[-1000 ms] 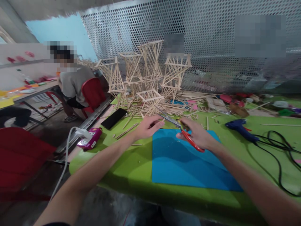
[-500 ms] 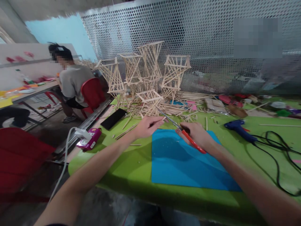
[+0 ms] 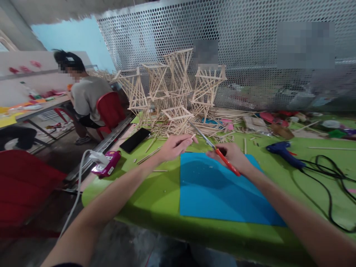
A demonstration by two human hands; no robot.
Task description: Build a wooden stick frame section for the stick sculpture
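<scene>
My right hand [image 3: 230, 157] is wrapped round the orange-red handles of a pair of scissors [image 3: 227, 162], whose metal blades point up and to the left. Opposite it, my left hand [image 3: 175, 147] pinches a short wooden stick [image 3: 193, 136] near the blade tips; stick and blades look apart. Beneath both hands lies a blue sheet [image 3: 217, 193] with small bits on it. Just beyond them stands a low stick frame [image 3: 178, 114], with taller stick towers [image 3: 178, 74] behind it.
Loose sticks [image 3: 219, 113] are piled around the towers on the green-covered table [image 3: 139, 200]. A blue glue gun [image 3: 286, 154] with a black cord rests on the right. At left are a black phone [image 3: 135, 140] and a purple power strip [image 3: 107, 163]. Another person [image 3: 86, 92] sits farther left.
The scissors have drawn back slightly to the right, away from the stick in my left hand. My left hand has barely moved and keeps its pinch.
</scene>
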